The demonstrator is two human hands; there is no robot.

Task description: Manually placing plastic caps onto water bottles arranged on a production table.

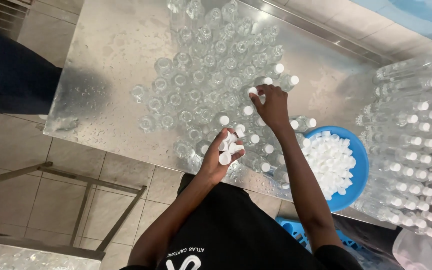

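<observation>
A handful of white caps [229, 146] is cupped in the left hand [217, 157], fingers curled around them above the table's near edge; a single white cap [252, 91] is pinched by the right hand [271, 106] over the clear bottles [196, 85] standing on the wet steel table [111, 55]; a blue bowl [358, 155] of caps is seen just beside; capped bottles [416, 135] are laid stacked at right.

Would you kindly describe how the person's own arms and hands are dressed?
Both arms are bare from the black short sleeves down. The left hand and right hand wear no gloves, and no rings, watch or bands show on them. The black shirt bears white print on the chest.
</observation>
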